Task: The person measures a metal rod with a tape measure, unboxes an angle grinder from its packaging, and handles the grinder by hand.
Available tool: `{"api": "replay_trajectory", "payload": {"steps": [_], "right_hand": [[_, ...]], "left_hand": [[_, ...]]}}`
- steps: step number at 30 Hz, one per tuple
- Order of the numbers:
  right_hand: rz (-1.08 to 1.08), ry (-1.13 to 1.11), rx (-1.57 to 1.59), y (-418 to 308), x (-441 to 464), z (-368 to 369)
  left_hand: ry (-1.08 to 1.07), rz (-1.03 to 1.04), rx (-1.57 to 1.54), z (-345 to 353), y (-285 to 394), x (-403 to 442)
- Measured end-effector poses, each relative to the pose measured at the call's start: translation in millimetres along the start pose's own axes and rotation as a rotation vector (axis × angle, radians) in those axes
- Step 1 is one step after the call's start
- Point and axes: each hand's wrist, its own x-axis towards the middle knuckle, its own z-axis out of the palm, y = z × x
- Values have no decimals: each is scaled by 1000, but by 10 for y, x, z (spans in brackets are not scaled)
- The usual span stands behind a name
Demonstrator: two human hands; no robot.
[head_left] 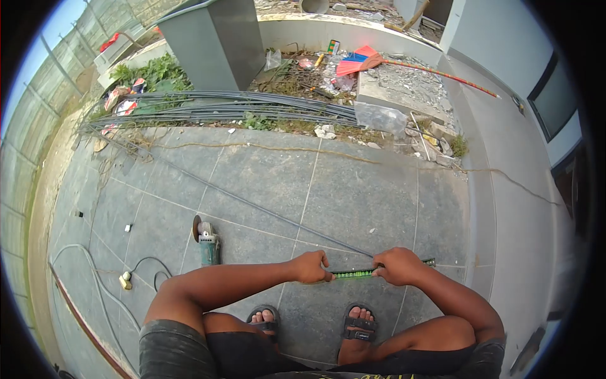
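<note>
To the right of the grinder [210, 252], the green measuring strip [355, 275] runs crosswise, my left hand [309, 267] and right hand [399, 266] both pinching it; beyond the grinder, the rod [278, 216] slants toward my right fingers.

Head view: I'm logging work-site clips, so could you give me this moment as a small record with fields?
left hand: grips one end of the green marked strip
right hand: grips the strip farther along; a bit of it shows past the wrist
single rod: slants across the floor, near end at the right hand
power tool: grinder, lying left of the left hand, disc exposed
surface: grey tiled floor
beyond the tiles: bundle of rods, rubble, red and blue broom-like item
unclear: markings on the strip, too small to read
</note>
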Motion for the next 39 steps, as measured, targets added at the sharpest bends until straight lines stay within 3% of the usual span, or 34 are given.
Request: {"api": "replay_trajectory", "payload": {"steps": [5, 8, 11, 13, 16, 18, 20, 22, 32, 37, 39], "right_hand": [[-95, 70, 135, -146, 34, 191], [-109, 170, 67, -369, 47, 190], [-145, 236, -53, -269, 122, 121], [-119, 100, 17, -206, 147, -37], [-215, -96, -134, -322, 233, -166], [-146, 68, 111, -367, 328, -107], [-231, 68, 14, -558, 424, -159], [-294, 18, 164, -695, 556, -165], [-635, -428, 101, -1285, 1599, 96], [-624, -922, -194, -1372, 2116, 818], [-786, -872, -581, -1323, 2226, 979]], "left_hand": [[-49, 37, -99, 60, 116, -16], [-150, 65, -34, 54, 250, 13], [-73, 72, 0, 103, 256, 50], [-51, 32, -2, 116, 171, 181], [-19, -53, -51, 73, 70, 277], [-53, -69, -78, -20, 40, 110], [-19, -77, -107, -77, 53, 5], [27, -101, -140, -98, 6, -117], [356, -267, -450, -43, -206, -1023], [559, -359, -629, 86, -294, -1520], [633, -401, -702, 148, -315, -1695]]}}
